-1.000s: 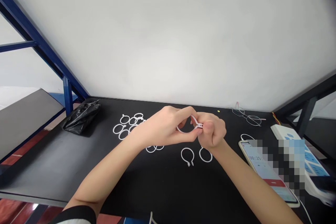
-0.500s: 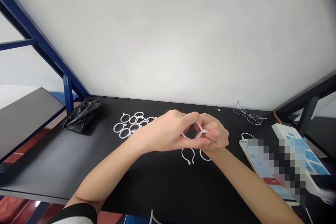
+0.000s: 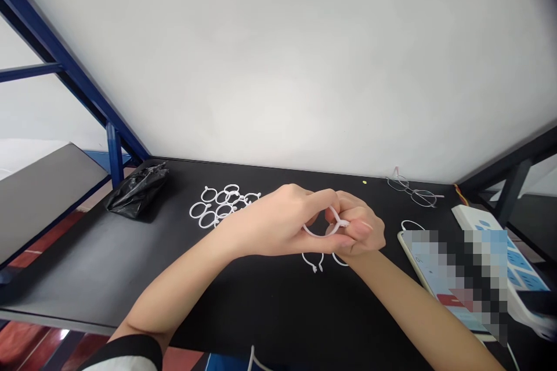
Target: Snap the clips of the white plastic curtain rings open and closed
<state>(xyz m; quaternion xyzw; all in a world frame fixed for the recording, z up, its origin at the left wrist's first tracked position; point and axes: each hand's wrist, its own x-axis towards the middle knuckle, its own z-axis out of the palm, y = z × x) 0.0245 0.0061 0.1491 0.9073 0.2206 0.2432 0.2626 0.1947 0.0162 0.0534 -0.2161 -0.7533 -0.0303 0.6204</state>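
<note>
A white plastic ring [image 3: 319, 235] with a small joined tab at its right side is held between both hands above the black table. My left hand [image 3: 291, 220] grips its curve, thumb below and fingers above. My right hand [image 3: 361, 223] is closed around the tab end, its thumb and fingertip pressed there. Under the hands lies an open white ring [image 3: 314, 269] with its two ends apart. Part of another white ring [image 3: 340, 259] shows beside my right wrist. A pile of several white rings [image 3: 208, 219] rests left of my left hand, partly hidden by the forearm.
A crumpled black plastic bag [image 3: 138, 190] lies at the table's back left. Eyeglasses [image 3: 409, 188] sit near the wall at right. A phone [image 3: 418, 269] with a cable and a white power strip [image 3: 467, 217] lie along the right. Blue frame posts [image 3: 114, 153] border the left.
Both hands have shifted slightly right and down with the ring still between them. The rings on the table keep their arrangement.
</note>
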